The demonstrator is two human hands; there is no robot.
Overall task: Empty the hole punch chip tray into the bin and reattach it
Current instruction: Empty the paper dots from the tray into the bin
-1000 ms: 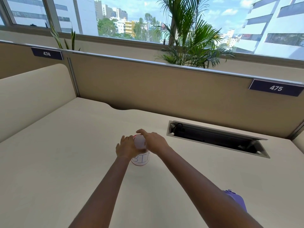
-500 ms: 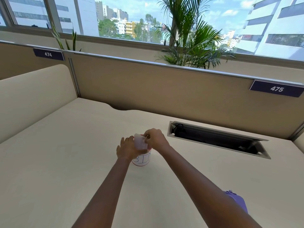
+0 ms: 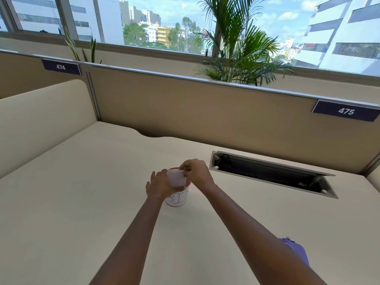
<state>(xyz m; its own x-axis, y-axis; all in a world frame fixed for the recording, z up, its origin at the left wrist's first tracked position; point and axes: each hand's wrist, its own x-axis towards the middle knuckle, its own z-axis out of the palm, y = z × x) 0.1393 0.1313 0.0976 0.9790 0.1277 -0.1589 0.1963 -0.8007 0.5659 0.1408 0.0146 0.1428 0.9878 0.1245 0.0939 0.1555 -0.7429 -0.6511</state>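
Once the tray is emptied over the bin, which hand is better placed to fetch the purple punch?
Probably right. The purple punch lies by the right forearm, and the right hand only pinches the tray at its edge; the left hand cradles it over the bin.

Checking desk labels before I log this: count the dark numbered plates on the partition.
2. The dark rectangular plate reading 474 sits on the partition's upper left; the dark plate reading 475 sits far right. More may lie outside the view.

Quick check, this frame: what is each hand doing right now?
Left hand: closed on the clear chip tray, over the bin.
Right hand: fingertips pinching the same tray's top edge.
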